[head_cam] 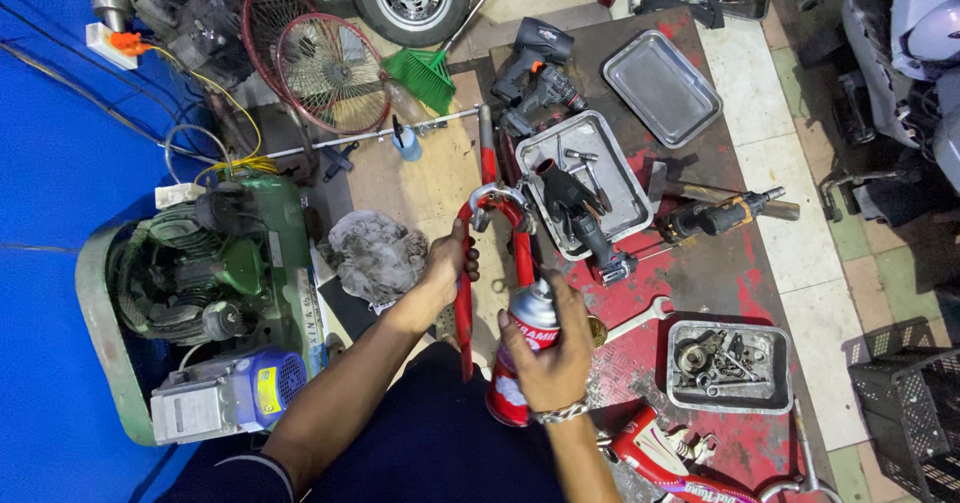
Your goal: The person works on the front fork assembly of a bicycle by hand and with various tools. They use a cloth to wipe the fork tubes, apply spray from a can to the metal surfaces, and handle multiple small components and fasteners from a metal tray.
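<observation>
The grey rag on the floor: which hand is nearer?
Left. The left hand grips the red fork just right of the grey rag; the right hand, holding the spray can, is farther right.

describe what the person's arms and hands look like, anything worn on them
Both forearms are bare. The right hand has a silver chain bracelet at the wrist. The left hand wears nothing visible, and its fingers are grimy. A dark sleeve with a pale cuff band shows near the left elbow.

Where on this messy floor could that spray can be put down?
Bare patches: the dark board between the wrench and the drill, and the pale tiles right of it. Crowded: trays, compressor and rag.
</observation>
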